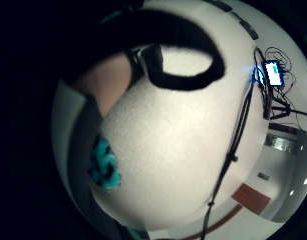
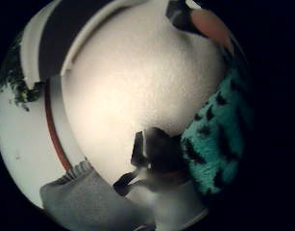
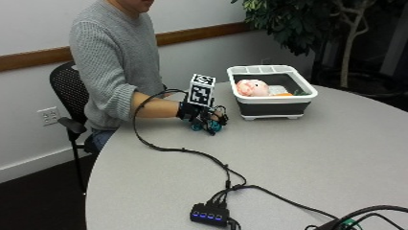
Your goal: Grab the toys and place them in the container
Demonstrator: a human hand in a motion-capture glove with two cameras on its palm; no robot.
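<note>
My gloved right hand point(image 3: 199, 114) hovers just above the round grey table point(image 3: 255, 158), a little left of the container. Its fingers curl round a teal plush toy with black spots point(image 3: 210, 126). That toy fills one side of the thumb side palm view point(image 2: 216, 139) and shows as a small patch in the little finger side palm view point(image 1: 104, 165). The container point(image 3: 300, 103) is a white-rimmed tub with dark walls. Inside it lie a pink plush toy point(image 3: 253, 87) and something orange point(image 3: 284, 94).
A black cable point(image 3: 185, 151) runs from the hand across the table to a small hub with blue lights point(image 3: 209, 214) near the front edge. A potted tree point(image 3: 306, 24) stands behind the container. The person sits on a black chair point(image 3: 67, 96).
</note>
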